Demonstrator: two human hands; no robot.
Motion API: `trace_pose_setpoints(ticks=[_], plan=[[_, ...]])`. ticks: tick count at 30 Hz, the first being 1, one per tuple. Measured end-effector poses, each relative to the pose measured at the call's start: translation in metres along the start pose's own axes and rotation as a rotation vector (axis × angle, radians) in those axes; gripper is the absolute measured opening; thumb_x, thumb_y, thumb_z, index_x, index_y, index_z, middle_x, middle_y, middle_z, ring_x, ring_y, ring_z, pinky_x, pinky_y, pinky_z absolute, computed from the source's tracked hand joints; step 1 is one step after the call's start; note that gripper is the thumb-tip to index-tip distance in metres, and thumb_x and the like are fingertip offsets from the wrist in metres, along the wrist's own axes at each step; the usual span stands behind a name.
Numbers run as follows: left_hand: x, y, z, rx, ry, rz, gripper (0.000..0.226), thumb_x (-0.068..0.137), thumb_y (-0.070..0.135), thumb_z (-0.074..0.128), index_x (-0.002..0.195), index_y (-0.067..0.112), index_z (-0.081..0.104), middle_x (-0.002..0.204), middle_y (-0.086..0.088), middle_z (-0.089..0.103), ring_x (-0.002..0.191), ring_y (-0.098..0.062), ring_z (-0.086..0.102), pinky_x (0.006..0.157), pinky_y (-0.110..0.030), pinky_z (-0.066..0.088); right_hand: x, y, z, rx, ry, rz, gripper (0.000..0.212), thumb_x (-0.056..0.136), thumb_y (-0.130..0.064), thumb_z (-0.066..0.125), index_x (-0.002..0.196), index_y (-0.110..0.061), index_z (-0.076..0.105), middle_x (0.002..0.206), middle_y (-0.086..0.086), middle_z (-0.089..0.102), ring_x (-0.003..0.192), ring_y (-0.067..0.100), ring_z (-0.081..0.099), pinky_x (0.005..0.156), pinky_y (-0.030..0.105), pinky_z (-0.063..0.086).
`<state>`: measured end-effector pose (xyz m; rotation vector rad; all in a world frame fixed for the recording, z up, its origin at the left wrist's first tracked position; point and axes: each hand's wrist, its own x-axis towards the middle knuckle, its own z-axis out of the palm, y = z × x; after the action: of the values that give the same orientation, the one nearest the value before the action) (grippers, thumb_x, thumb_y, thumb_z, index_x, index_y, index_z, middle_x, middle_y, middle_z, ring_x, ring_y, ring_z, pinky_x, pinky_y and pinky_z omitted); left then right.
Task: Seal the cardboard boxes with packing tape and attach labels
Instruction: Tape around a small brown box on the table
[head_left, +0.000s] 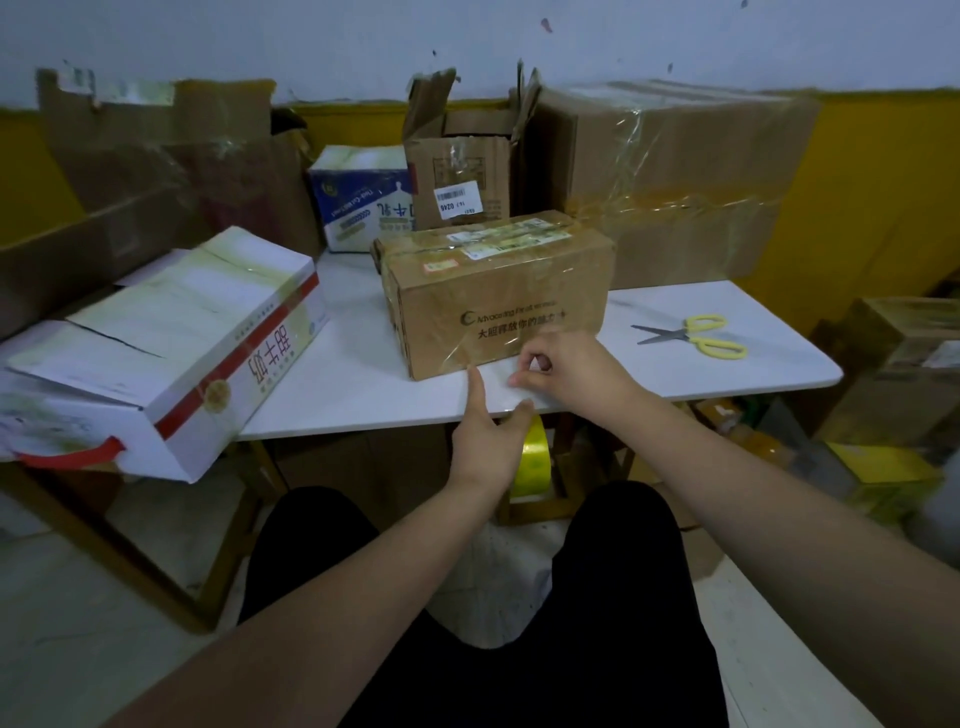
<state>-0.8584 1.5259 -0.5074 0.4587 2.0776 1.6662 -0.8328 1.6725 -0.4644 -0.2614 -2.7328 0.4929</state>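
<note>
The cardboard box (496, 291) sits in the middle of the white bench (353, 384), its long printed side facing the person, labels and clear tape already across its top. A strip of clear tape (498, 387) runs from the lower front of the box out over the bench edge — it is hard to see against the white surface. The right hand (566, 371) has its fingers curled, pinching the strip just in front of the box's bottom edge. The left hand (485, 434) is at the bench edge with its forefinger stretched along the strip and the thumb out to the side; whether that grip is closed on anything I cannot tell. Just below it, under the bench edge, a yellow tape roll (532, 465) shows, partly hidden by the hand.

Yellow-handled scissors (693, 335) lie on the bench to the right, well apart from the box. To the left a white box with a red stripe (171, 348) overhangs the bench. Behind stand a blue-and-white carton (361, 200), a small open box (460, 171) and a large taped box (670, 176).
</note>
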Motion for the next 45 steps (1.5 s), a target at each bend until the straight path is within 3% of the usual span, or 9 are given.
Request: trace_pose_setpoints(ticks=[8,11,16,18,22,28,36,40,45], plan=[[0.001,0.012,0.007,0.104,0.185,-0.014,0.072,0.101,0.047,0.050,0.161,0.030,0.013,0.136,-0.007,0.057,0.098,-0.019,0.054,0.079,-0.027,0.042,0.001,-0.005,-0.008,-0.092,0.018,0.301,0.062,0.071,-0.062,0.078,0.097,-0.017,0.045,0.096,0.000,0.051,0.083,0.020,0.050,0.063,0.032,0.037],[-0.001,0.017,0.008,0.086,0.207,-0.045,0.070,0.103,0.044,0.049,0.160,0.032,0.013,0.144,-0.008,0.053,0.116,-0.025,0.056,0.081,-0.027,0.042,-0.001,-0.012,-0.004,-0.140,0.006,0.378,0.057,0.077,-0.066,0.071,0.096,-0.018,0.047,0.089,-0.001,0.053,0.081,0.020,0.051,0.064,0.031,0.039],[-0.015,0.022,-0.025,0.347,0.044,-0.084,0.074,0.100,0.060,0.034,0.160,0.031,0.002,0.127,-0.012,0.064,0.093,-0.023,0.070,0.092,-0.038,0.056,0.006,-0.040,-0.034,-0.144,0.190,0.276,0.028,0.092,-0.048,0.061,0.087,-0.020,0.058,0.075,-0.004,0.058,0.074,0.020,0.058,0.057,0.029,0.039],[-0.023,0.037,-0.054,0.609,-0.022,-0.043,0.068,0.097,0.063,0.037,0.154,0.026,0.029,0.110,-0.007,0.071,0.075,-0.020,0.075,0.087,-0.040,0.059,0.015,-0.053,-0.058,-0.174,0.331,0.171,0.028,0.096,-0.044,0.053,0.082,-0.020,0.060,0.070,-0.003,0.058,0.067,0.020,0.057,0.055,0.030,0.041],[-0.026,0.087,-0.111,0.800,0.259,0.208,0.029,0.100,0.044,0.047,0.101,0.022,0.065,0.081,0.003,0.071,0.070,-0.015,0.071,0.074,-0.037,0.060,0.048,-0.078,-0.077,-0.185,0.423,-0.024,0.023,0.097,-0.036,0.049,0.082,-0.022,0.058,0.076,-0.007,0.051,0.064,0.011,0.051,0.051,0.026,0.034],[0.033,0.126,-0.138,0.656,0.617,0.451,0.029,0.101,0.036,0.046,0.100,0.015,0.066,0.096,-0.001,0.068,0.086,-0.020,0.063,0.071,-0.035,0.055,0.100,-0.074,-0.064,-0.114,0.328,0.002,0.024,0.095,-0.032,0.052,0.103,-0.020,0.071,0.101,-0.001,0.061,0.093,0.021,0.058,0.072,0.035,0.049],[0.098,0.130,-0.107,0.318,0.177,-0.078,0.049,0.105,0.042,0.035,0.134,0.007,0.056,0.133,-0.012,0.060,0.118,-0.028,0.057,0.096,-0.033,0.045,0.117,-0.022,-0.103,-0.146,0.113,0.543,0.046,0.100,-0.046,0.048,0.093,-0.002,0.058,0.108,0.021,0.065,0.086,0.033,0.055,0.071,0.036,0.046],[0.098,0.128,-0.115,0.029,0.063,-0.203,0.048,0.106,0.044,0.042,0.140,0.012,0.051,0.140,-0.008,0.056,0.120,-0.024,0.054,0.089,-0.030,0.036,0.117,0.001,-0.104,0.312,-0.068,0.751,0.063,0.091,-0.065,0.052,0.112,-0.006,0.058,0.110,0.012,0.061,0.098,0.028,0.058,0.084,0.037,0.047],[0.097,0.122,-0.121,-0.141,-0.033,-0.292,0.051,0.097,0.062,0.047,0.124,0.022,0.064,0.116,-0.005,0.073,0.110,-0.025,0.065,0.102,-0.039,0.047,0.112,0.008,-0.090,0.322,0.048,0.721,0.056,0.088,-0.058,0.063,0.108,-0.006,0.062,0.102,0.011,0.064,0.084,0.024,0.060,0.071,0.033,0.046]])
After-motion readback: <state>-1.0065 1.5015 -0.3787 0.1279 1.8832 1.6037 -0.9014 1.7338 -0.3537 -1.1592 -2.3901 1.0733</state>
